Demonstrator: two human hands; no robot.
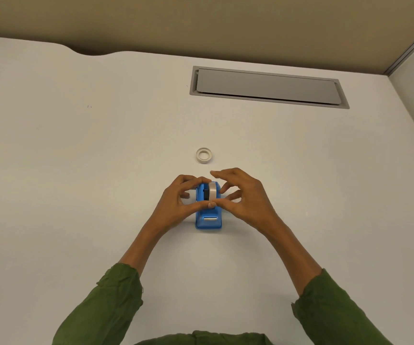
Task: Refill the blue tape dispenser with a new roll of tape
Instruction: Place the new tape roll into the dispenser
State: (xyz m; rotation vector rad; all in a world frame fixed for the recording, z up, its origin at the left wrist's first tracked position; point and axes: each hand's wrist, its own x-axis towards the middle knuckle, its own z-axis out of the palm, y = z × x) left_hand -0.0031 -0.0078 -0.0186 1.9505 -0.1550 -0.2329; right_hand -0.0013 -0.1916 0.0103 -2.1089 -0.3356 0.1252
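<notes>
The blue tape dispenser [208, 221] stands on the white desk [76, 170], cutter end toward me. A whitish tape roll [212, 190] sits upright in its cradle. My left hand [176, 200] grips the dispenser from the left, fingers curled over its top and thumb across the front of the roll. My right hand [246, 195] is at the right side with fingers spread; its thumb meets my left thumb at the roll's front, and one fingertip touches the dispenser's right side. A small white tape ring [204, 155] lies flat on the desk just behind the dispenser.
A grey rectangular cable hatch [268, 87] is set flush into the desk at the back right. Tan partition walls [201, 26] close the desk at the back and sides. Green sleeves cover both forearms near the bottom edge.
</notes>
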